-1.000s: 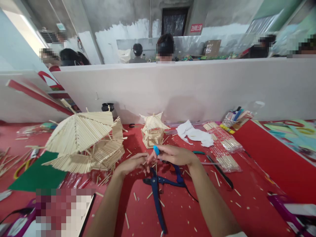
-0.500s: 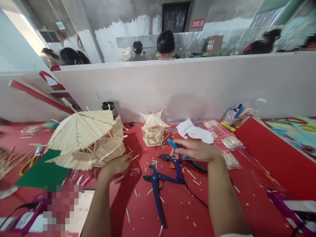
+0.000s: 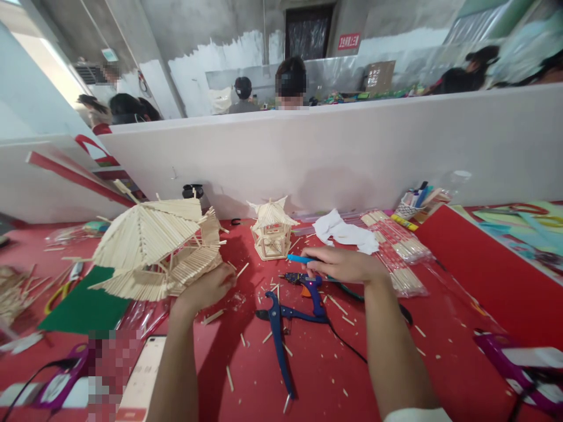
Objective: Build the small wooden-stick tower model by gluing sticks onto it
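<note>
My left hand [image 3: 210, 288] is closed at the lower right edge of a large pavilion model [image 3: 147, 234] built from pale wooden sticks; its fingertips are partly hidden against the model. Between the fingers of my right hand [image 3: 338, 264] is a slim blue pen-like stick [image 3: 301, 258], pointing left. Just beneath that hand lies a blue glue gun [image 3: 314, 293] with its cord trailing toward me. Blue-handled cutters [image 3: 278, 340] lie between my forearms. Beyond my hands stands a smaller stick pavilion [image 3: 271, 231], upright, close to the blue stick's tip.
Stick offcuts litter the red table [image 3: 246, 375]. To the right are bagged sticks [image 3: 398, 252], a white cloth [image 3: 345, 231], a pen cup [image 3: 411, 205] and a red board [image 3: 488, 269]. A green sheet [image 3: 83, 305] and phone [image 3: 143, 375] lie left. A white partition [image 3: 352, 152] stands behind.
The blue stick has swung from slanting upward to nearly level, its tip lower and farther left. My left hand has shifted slightly up against the large model. The view has moved a little.
</note>
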Demonstrator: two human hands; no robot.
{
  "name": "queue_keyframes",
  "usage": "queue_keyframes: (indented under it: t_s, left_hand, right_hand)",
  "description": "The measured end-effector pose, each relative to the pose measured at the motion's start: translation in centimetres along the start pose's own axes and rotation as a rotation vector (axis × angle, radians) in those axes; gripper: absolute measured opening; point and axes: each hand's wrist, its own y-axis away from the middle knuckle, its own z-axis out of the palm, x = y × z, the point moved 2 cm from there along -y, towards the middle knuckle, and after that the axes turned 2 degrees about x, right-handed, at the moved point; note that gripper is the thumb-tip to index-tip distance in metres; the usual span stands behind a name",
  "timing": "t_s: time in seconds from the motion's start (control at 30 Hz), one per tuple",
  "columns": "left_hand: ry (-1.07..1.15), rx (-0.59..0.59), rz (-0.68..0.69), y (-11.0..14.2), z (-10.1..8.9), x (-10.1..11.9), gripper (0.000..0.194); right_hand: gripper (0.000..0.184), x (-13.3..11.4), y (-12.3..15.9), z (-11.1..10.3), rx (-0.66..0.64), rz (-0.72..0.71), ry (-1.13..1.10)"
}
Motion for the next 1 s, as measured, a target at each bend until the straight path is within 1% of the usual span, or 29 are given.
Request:
queue_keyframes:
  t_s: [0.07, 0.1, 0.2, 0.27, 0.37, 0.47, 0.57, 0.63, 0.77, 0.83, 0.93, 1.0]
  left_hand:
    - [0.085, -0.084, 0.082, -0.6, 0.2, 0.7, 0.027]
    - [0.133, -0.116, 0.107, -0.9, 0.3, 1.0, 0.03]
    - [0.321, -0.163, 0.101, -1.6, 1.0, 1.9, 0.033]
    - [0.465, -0.183, 0.077, -1.9, 1.6, 2.5, 0.032]
    - [0.595, -0.207, 0.068, -2.1, 2.4, 3.3, 0.029]
    - [0.612, -0.224, 0.057, -2.2, 2.7, 3.4, 0.03]
    - [0.621, -0.222, 0.019, -2.3, 2.8, 2.7, 0.032]
    - [0.621, -0.197, 0.014, -2.4, 2.8, 2.2, 0.029]
    - [0.602, -0.131, 0.082, -3.0, 3.1, 1.0, 0.018]
    - [0.617, -0.106, 0.087, -3.3, 3.5, 0.4, 0.014]
    - [0.662, -0.061, 0.054, -3.6, 4.1, -0.6, 0.016]
    - [0.67, -0.075, 0.053, -3.6, 4.2, -0.9, 0.016]
  right_hand:
    - [0.024, 0.2, -0.3, 0.2, 0.025, -0.024, -0.02]
    - [0.026, 0.4, -0.6, 0.3, 0.061, -0.045, -0.028]
    - [0.035, 1.0, -1.7, 0.5, 0.23, -0.127, -0.042]
    - [0.037, 1.2, -2.6, 0.9, 0.271, -0.196, -0.053]
    - [0.035, 1.2, -3.9, 1.9, 0.238, -0.318, -0.061]
    - [0.035, 1.0, -5.1, 3.1, 0.257, -0.353, -0.108]
    - [0.033, 0.6, -6.6, 4.7, 0.234, -0.382, -0.177]
    - [0.03, 0.3, -7.6, 6.1, 0.156, -0.397, -0.22]
    - [0.03, 0.1, -9.5, 9.3, -0.052, -0.384, -0.338]
    - [0.031, 0.2, -10.1, 10.5, -0.081, -0.389, -0.36]
    - [0.034, 0.3, -10.6, 11.1, -0.066, -0.399, -0.36]
    - [0.036, 0.1, -10.3, 10.5, -0.055, -0.407, -0.369]
